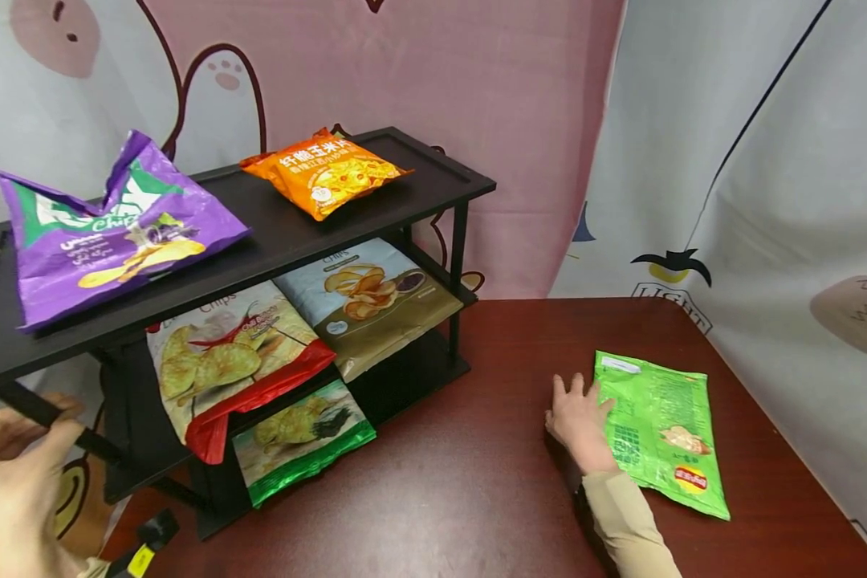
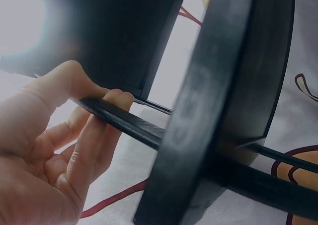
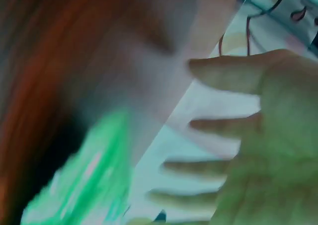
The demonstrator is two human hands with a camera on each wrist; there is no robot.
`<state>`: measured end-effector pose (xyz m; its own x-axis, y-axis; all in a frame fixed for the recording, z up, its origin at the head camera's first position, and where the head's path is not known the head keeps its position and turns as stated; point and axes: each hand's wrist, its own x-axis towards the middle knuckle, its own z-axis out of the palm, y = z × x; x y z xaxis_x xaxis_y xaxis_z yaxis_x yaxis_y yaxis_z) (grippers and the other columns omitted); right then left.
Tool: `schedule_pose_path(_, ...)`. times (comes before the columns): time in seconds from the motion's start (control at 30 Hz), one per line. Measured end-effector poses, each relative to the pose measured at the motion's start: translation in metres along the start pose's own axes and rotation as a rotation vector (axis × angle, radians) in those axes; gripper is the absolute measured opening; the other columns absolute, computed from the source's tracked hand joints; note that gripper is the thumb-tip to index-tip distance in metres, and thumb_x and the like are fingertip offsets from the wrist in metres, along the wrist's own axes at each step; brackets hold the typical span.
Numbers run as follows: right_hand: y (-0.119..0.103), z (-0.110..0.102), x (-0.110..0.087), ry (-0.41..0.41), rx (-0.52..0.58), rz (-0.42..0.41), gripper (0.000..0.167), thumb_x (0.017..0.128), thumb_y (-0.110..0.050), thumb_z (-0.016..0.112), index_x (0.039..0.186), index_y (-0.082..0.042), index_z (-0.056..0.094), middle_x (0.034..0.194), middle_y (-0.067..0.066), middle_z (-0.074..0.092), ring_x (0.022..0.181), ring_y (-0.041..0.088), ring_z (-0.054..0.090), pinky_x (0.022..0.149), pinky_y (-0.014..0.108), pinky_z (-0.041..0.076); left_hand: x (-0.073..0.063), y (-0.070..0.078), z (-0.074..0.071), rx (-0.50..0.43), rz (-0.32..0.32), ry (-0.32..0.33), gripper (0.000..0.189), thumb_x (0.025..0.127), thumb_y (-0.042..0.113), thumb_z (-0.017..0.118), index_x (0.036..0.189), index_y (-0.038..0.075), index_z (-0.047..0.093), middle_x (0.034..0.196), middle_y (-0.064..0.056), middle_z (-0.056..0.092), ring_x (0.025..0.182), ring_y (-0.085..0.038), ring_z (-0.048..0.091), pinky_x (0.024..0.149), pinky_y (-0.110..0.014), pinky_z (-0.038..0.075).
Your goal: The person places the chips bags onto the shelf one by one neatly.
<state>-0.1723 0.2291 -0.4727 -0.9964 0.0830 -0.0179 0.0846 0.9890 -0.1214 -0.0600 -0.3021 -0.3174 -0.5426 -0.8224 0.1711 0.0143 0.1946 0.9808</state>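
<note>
At the left end of the black shelf [image 1: 260,249], my left hand [image 1: 22,474] pinches a dark post between thumb and fingers. The left wrist view shows this post [image 2: 124,120] close up, with the left hand's fingertips on it. My right hand [image 1: 580,424] is held over the table with its fingers spread, just left of a green chip bag [image 1: 653,425] that lies flat. In the right wrist view the right hand's fingers [image 3: 218,78] stretch out with nothing in them, and the green bag is blurred. Whether the hand touches the bag, I cannot tell.
A purple chip bag [image 1: 116,233] and an orange bag [image 1: 321,172] sit on the top shelf. Below are a red-edged bag [image 1: 231,353], a blue-and-gold bag [image 1: 368,301] and a green-edged bag [image 1: 303,437]. The brown table [image 1: 441,482] meets a printed curtain [image 1: 535,120] behind.
</note>
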Motion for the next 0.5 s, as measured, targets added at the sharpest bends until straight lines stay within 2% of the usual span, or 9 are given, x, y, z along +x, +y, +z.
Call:
schedule_pose_path(0.03,0.005,-0.002,-0.001,-0.03,0.001,0.066,0.063,0.084,-0.021,0.063,0.137,0.003,0.037,0.131,0.043,0.035,0.117,0.065,0.034,0.088,0.075,0.033,0.0,0.0,0.0,-0.016,-0.003,-0.003,0.035,0.074,-0.009,0.058,0.07,0.026,0.062,0.062,0.028,0.06,0.062,0.011,0.053,0.056,-0.005,0.034)
schedule_pose_path(0.1,0.012,-0.006,-0.003,-0.068,0.018,0.167,0.061,0.087,-0.021,0.06,0.134,0.009,0.035,0.126,0.049,0.032,0.109,0.069,0.036,0.082,0.075,0.036,0.0,0.001,0.0,0.008,0.006,-0.004,0.036,0.074,-0.009,0.057,0.07,0.027,0.06,0.061,0.029,0.058,0.062,0.012,0.052,0.056,-0.005,0.034)
schedule_pose_path(0.17,0.016,-0.009,-0.005,-0.075,0.033,0.217,0.049,0.088,-0.015,0.054,0.126,0.013,0.039,0.119,0.053,0.034,0.101,0.069,0.041,0.076,0.072,0.04,0.0,0.001,0.0,0.004,-0.009,-0.007,0.036,0.074,-0.009,0.056,0.07,0.027,0.06,0.062,0.03,0.06,0.063,0.012,0.053,0.056,-0.005,0.034)
schedule_pose_path(0.27,0.019,-0.009,-0.006,-0.049,0.01,0.182,0.03,0.089,-0.005,0.045,0.111,0.015,0.047,0.106,0.05,0.044,0.091,0.063,0.049,0.068,0.065,0.046,-0.001,0.002,-0.001,-0.004,-0.033,-0.008,0.036,0.074,-0.009,0.056,0.071,0.026,0.06,0.062,0.03,0.06,0.064,0.012,0.054,0.057,-0.005,0.034)
schedule_pose_path(0.33,0.02,-0.009,-0.006,-0.026,-0.021,0.134,0.024,0.087,0.0,0.043,0.105,0.014,0.051,0.098,0.045,0.05,0.086,0.059,0.053,0.063,0.06,0.048,-0.002,0.002,-0.001,-0.001,-0.035,-0.012,0.036,0.075,-0.009,0.056,0.071,0.026,0.06,0.063,0.03,0.061,0.064,0.012,0.054,0.058,-0.004,0.034)
schedule_pose_path(0.5,0.023,-0.006,-0.004,0.038,-0.052,0.031,0.015,0.08,0.002,0.051,0.093,0.009,0.056,0.086,0.035,0.06,0.076,0.053,0.059,0.058,0.055,0.049,-0.002,0.004,0.0,-0.099,-0.054,-0.017,0.033,0.073,-0.011,0.057,0.07,0.021,0.063,0.063,0.025,0.065,0.062,0.011,0.058,0.058,-0.004,0.036)
